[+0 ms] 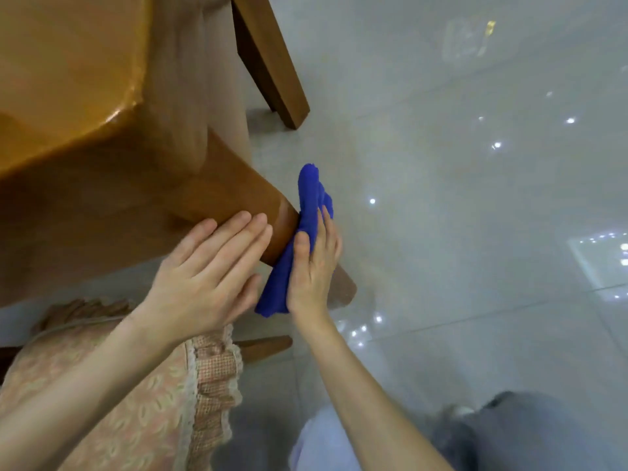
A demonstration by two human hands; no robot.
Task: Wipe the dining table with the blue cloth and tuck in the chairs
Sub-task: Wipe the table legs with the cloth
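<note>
Pressing blue cloth (pixel 307 198) on chair (pixel 234 202) — right hand (pixel 314 266) fingers straight, left hand (pixel 204 277) fingers together.

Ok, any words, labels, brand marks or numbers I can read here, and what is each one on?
None can be read.
The blue cloth, wooden chair, table cover and patterned seat cushion show no print.
The pale reflection on the floor tiles is too blurred to tell whether it holds lettering.
</note>
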